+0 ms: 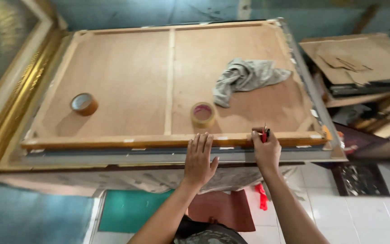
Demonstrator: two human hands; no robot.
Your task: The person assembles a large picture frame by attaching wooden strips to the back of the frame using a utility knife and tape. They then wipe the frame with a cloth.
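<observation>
The left hand point(198, 160) lies flat and open, gripping nothing, on the near rail of the wooden frame back point(127, 141). Just at its 3 o'clock, the right hand point(266, 151) is closed around a small red-handled tool point(264, 133) on that rail. A tape roll point(202, 114) sits at 12 o'clock of the left hand, a grey rag point(244, 77) farther at 1 o'clock.

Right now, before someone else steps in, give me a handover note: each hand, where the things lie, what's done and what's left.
Left hand: flat on the near rail of the wooden frame back, holding nothing.
Right hand: closed on a small red-handled tool at that rail.
Two tape rolls and a grey cloth lie on the panel.
Done: short tape pieces dot the near rail.
Left: cannot tell from this view.
</observation>
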